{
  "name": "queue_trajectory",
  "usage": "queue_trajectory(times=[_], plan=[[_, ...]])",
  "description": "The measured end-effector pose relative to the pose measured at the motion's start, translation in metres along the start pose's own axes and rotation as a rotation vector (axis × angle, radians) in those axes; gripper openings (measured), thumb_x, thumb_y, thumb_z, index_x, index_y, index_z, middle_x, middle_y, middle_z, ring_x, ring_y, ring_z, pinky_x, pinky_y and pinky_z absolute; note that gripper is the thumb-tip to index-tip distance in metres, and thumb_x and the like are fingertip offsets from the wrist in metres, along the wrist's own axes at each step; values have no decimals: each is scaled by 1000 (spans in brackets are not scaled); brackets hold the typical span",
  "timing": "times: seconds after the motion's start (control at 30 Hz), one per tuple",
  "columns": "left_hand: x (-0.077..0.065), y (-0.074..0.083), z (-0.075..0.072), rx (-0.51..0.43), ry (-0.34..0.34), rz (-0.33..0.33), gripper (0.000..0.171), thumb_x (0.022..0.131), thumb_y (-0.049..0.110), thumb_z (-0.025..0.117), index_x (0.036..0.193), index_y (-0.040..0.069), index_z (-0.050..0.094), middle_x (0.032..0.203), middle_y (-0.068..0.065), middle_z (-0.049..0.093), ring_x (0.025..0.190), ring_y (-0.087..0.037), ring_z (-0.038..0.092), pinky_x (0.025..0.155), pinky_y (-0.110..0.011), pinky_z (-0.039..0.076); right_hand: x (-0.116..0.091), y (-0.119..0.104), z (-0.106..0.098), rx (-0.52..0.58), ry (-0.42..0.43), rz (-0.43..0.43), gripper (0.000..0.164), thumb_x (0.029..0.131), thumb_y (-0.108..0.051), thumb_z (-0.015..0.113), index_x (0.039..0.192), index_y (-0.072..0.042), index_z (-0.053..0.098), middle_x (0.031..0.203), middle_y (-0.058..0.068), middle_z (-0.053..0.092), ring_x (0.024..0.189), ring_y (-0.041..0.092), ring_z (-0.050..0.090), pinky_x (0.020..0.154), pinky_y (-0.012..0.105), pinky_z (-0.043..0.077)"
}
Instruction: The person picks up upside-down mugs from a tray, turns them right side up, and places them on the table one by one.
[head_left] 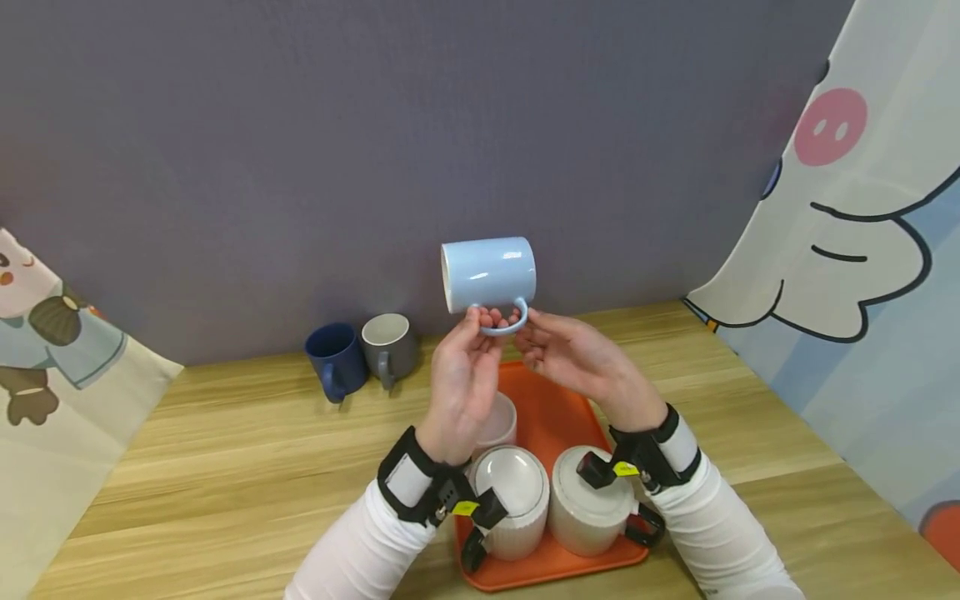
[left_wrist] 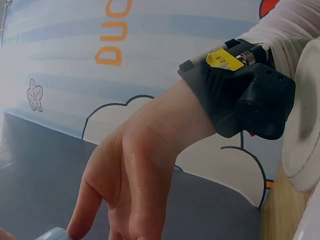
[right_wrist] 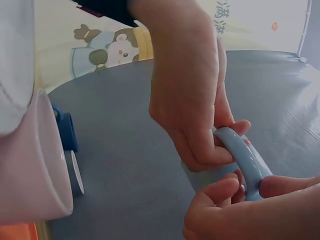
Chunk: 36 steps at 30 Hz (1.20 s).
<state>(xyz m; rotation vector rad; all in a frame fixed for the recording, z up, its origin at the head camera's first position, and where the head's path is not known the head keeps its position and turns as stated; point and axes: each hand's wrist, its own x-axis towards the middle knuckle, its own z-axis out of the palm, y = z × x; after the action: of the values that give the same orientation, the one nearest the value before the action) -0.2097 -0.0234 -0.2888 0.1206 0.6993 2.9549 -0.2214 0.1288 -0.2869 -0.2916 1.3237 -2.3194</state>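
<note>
In the head view, I have the glossy light-blue cylindrical ceramic mug (head_left: 489,273) held sideways in the air, mouth leftward; my left hand (head_left: 467,383) and right hand (head_left: 576,357) both pinch its handle. The left wrist view shows just a sliver of mug, hiding the grip. In the right wrist view, fingers wrap the handle; I'd pinch firmly, since the body could swing.
</note>
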Motion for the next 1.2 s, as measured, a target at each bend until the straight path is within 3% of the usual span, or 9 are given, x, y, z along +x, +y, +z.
queue_trajectory(times=[0.27,0.37,0.47,0.53,0.63,0.9,1.2], plan=[[0,5,-1,58,18,32,24,100,4,40,82,3,56,79,-6,54,81,-15,56,88,-26,48,-2,0,-4,-60,3,-17,25,103,-20,40,103,-13,64,102,0,63,101,14,56,86,22,46],[1,8,-1,65,39,55,25,99,3,41,81,3,57,77,-5,56,79,-15,58,85,-27,49,-5,-2,-7,-187,9,-36,27,102,-22,41,119,-8,56,110,-1,63,106,13,58,90,25,47],[3,10,-2,82,74,87,26,98,1,43,79,2,59,74,-6,57,78,-16,59,84,-27,50,-7,-4,-12,-385,48,-78,40,102,-21,42,135,1,43,123,5,58,110,12,58,95,31,46],[3,12,-4,109,93,113,25,98,1,44,78,2,60,73,-6,57,77,-16,59,84,-28,51,-9,-6,-14,-518,90,-107,48,101,-21,43,140,6,35,132,13,53,111,13,57,98,35,46],[4,15,-8,144,99,150,25,98,0,45,78,1,60,73,-6,57,76,-17,59,82,-28,51,-11,-7,-17,-644,152,-138,47,101,-20,42,140,6,34,138,21,46,114,16,55,100,41,43],[8,22,-17,226,99,250,27,96,-1,48,72,2,61,74,-8,55,77,-20,59,75,-25,52,-17,-13,-21,-824,244,-205,45,101,-22,44,138,3,38,141,25,42,127,37,44,105,54,36],[9,27,-25,296,111,299,26,95,-1,51,71,1,62,73,-8,56,75,-21,59,74,-25,52,-31,-23,-35,-1022,335,-201,47,102,-28,43,139,1,39,139,22,44,127,38,42,104,54,36]])
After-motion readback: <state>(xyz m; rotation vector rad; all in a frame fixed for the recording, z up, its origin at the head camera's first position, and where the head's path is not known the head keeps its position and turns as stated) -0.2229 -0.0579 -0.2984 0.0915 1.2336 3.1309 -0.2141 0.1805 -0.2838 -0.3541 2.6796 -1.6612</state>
